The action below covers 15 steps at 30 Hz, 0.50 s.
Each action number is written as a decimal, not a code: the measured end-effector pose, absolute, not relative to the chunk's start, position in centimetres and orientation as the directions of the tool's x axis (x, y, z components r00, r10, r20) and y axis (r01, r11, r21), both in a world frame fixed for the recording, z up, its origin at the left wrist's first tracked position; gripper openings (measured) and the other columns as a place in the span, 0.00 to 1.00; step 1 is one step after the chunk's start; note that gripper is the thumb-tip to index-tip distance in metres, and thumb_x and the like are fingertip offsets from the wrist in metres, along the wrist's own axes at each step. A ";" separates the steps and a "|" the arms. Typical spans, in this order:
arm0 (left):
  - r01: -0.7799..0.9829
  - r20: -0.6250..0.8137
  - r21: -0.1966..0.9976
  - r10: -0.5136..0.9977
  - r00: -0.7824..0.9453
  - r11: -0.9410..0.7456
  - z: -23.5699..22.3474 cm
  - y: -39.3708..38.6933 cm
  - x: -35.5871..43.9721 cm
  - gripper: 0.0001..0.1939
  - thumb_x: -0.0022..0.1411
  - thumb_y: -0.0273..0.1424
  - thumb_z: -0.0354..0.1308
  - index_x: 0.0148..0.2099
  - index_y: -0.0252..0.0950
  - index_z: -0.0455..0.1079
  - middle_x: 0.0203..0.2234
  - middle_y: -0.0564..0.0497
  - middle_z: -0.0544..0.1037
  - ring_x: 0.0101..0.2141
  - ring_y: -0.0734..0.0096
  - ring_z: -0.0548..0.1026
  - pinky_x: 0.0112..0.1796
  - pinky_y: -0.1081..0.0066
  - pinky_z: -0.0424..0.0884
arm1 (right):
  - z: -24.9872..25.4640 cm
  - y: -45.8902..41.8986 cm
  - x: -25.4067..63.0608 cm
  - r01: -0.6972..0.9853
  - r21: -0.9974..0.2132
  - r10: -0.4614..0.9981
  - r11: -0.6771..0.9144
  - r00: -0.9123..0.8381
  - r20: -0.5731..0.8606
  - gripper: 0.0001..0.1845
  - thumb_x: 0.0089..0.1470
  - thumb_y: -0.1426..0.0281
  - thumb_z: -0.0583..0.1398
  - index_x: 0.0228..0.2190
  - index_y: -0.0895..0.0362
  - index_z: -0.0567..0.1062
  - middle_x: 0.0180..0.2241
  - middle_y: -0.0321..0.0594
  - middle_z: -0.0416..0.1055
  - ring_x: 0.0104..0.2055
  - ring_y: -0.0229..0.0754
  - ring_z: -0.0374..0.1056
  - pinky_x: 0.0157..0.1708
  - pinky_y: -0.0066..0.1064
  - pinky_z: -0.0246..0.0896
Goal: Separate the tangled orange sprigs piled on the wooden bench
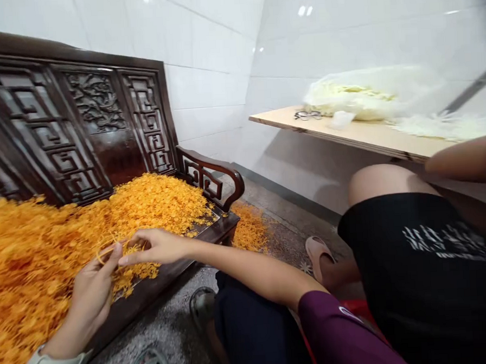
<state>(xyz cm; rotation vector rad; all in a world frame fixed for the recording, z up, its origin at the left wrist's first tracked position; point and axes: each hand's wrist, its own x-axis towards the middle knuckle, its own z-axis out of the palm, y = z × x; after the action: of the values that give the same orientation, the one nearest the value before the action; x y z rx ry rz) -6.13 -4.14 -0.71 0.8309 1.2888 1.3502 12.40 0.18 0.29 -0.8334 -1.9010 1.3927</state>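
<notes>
My left hand (pixel 93 290), wearing a pale watch strap on its wrist, is closed in a pinch on a thin orange-yellow strip (pixel 101 258) that bends in a loop. Reaching in from the right, my right hand (pixel 159 246) has its thumb and fingers curled at the strip's other end, close to the left fingertips. Both hands are just above the front edge of a big heap of small orange-yellow pieces (pixel 154 200), which look like plastic flower parts. The heap covers the seat of a dark carved wooden bench (pixel 115 161).
More orange strips (pixel 249 228) lie on the floor beyond the bench's armrest (pixel 226 174). At right, another person's knee in black shorts (pixel 402 260) is close by. A wooden board table (pixel 280 119) bears glasses (pixel 308 115) and a clear bag of pale-yellow pieces (pixel 356 94).
</notes>
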 end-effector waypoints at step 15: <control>-0.210 -0.139 0.970 0.988 -0.060 0.124 -1.7 -1.5 -3.2 0.29 0.36 0.41 0.84 0.44 0.50 0.84 0.44 0.58 0.82 0.48 0.72 0.75 0.41 0.88 0.73 | -1.3 0.1 14.7 0.161 -0.943 0.920 0.290 -0.316 0.230 0.27 0.61 0.56 0.68 0.56 0.54 0.72 0.29 0.31 0.67 0.30 0.36 0.62 0.32 0.26 0.57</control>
<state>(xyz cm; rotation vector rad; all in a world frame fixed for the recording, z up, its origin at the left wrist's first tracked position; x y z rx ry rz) -3.21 -1.47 -1.70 0.9242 1.1676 1.2554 14.65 0.10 -1.26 -0.9932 -1.6963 1.1069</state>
